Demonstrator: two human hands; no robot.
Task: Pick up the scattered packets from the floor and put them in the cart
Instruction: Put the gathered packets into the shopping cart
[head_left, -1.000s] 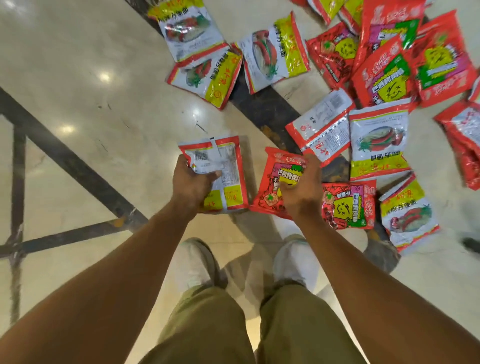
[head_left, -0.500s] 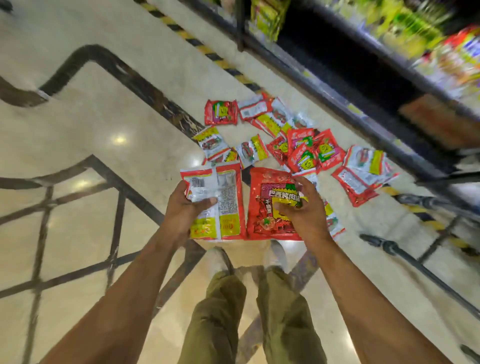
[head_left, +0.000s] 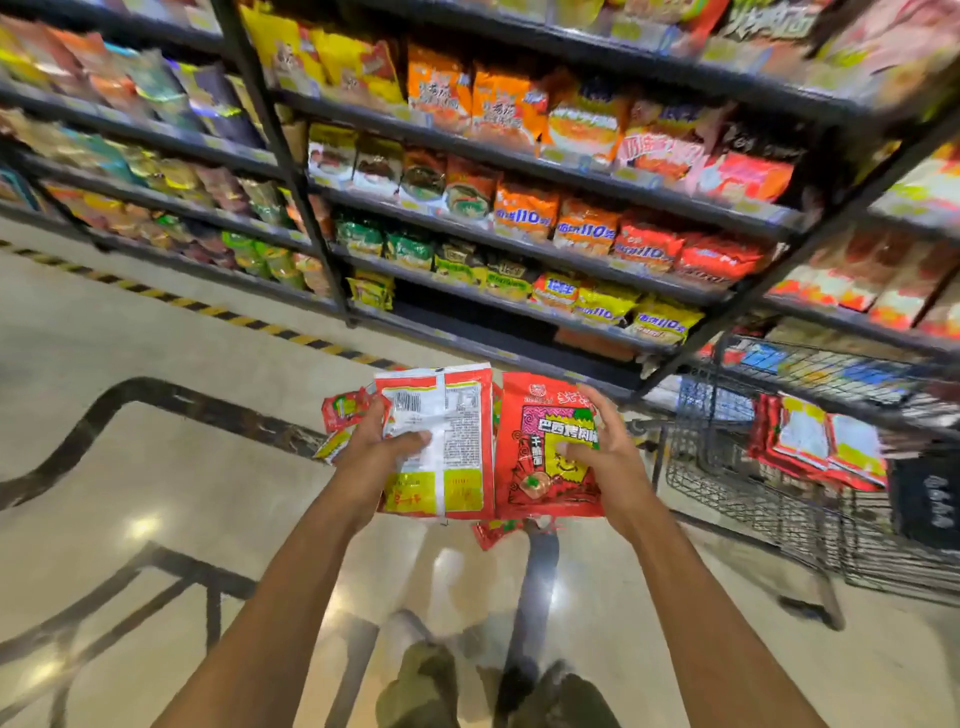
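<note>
So a second ago it was all crouching over the pile, and now the view has swung up: stocked shelves at 12 o'clock, wire cart at 3 o'clock. I reckon the grab is done and it's drop-off time.

The left hand has thumb and fingers curled around a white-backed packet, barcode side up. The right hand grips a red packet just beside it, edges touching, both up off the floor.

The cart already holds a bunch of red-and-white packets. A few stray packets peek out at 9 o'clock of the left hand. They're probably floor ones, but it's too blurry to swear.
</note>
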